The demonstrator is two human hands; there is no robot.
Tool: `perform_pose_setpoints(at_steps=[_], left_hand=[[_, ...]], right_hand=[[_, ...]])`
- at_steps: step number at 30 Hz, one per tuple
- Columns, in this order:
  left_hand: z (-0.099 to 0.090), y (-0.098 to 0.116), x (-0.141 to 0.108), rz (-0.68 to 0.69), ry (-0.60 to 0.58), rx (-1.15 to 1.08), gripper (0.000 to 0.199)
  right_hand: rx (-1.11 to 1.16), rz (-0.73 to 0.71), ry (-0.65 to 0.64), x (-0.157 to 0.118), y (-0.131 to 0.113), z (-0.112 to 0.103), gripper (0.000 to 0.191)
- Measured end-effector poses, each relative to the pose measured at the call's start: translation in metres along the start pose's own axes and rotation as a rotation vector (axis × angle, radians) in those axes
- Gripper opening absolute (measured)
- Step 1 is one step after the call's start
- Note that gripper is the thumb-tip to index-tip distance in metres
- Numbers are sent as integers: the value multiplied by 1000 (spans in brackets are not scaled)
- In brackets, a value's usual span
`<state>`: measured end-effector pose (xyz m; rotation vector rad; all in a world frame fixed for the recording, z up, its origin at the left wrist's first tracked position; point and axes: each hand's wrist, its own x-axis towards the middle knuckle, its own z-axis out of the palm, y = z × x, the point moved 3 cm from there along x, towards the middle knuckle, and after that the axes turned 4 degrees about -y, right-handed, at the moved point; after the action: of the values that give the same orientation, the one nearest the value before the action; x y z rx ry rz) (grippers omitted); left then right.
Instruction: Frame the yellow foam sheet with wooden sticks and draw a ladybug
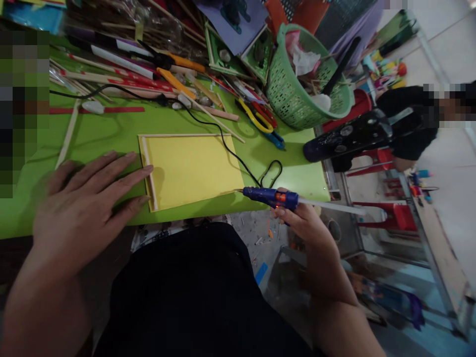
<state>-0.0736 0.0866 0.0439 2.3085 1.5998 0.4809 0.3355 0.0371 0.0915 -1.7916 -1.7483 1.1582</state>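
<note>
A yellow sheet (193, 171) lies on the green table, with a thin wooden stick (186, 135) along its far edge and another wooden stick (149, 173) along its left edge. My left hand (85, 198) rests flat, fingers spread, its fingertips at the left stick and the sheet's edge. In my right hand (297, 215) is a blue glue gun (271, 196), a long white glue stick (330, 206) poking out of its back. The gun's nozzle points left, over the sheet's near right corner. Its black cord (236, 151) crosses the sheet's right part.
Behind the sheet lie yellow-handled scissors (256, 116), orange cutters (176, 82), pebbles and many sticks on the green table (111, 121). A green basket (308, 94) and a dark bottle-like object (345, 134) stand at the right. Beyond them are red stools (403, 216) and a person.
</note>
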Motion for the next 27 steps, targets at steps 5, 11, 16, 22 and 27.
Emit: perform_pose_setpoints(at_steps=[5, 11, 16, 22, 27], left_hand=[[1, -1, 0, 8, 8, -8, 54], [2, -2, -1, 12, 11, -15, 56], [3, -2, -1, -4, 0, -14, 57], [1, -1, 0, -4, -6, -12, 57], [1, -1, 0, -1, 1, -28, 57]], right_hand=[[-95, -18, 67, -1, -7, -9, 33], [-113, -20, 89, -2, -7, -14, 32], [-97, -3, 46, -5, 2, -12, 31], [-76, 10, 21, -6, 4, -9, 30], [-95, 5, 41, -6, 1, -13, 32]])
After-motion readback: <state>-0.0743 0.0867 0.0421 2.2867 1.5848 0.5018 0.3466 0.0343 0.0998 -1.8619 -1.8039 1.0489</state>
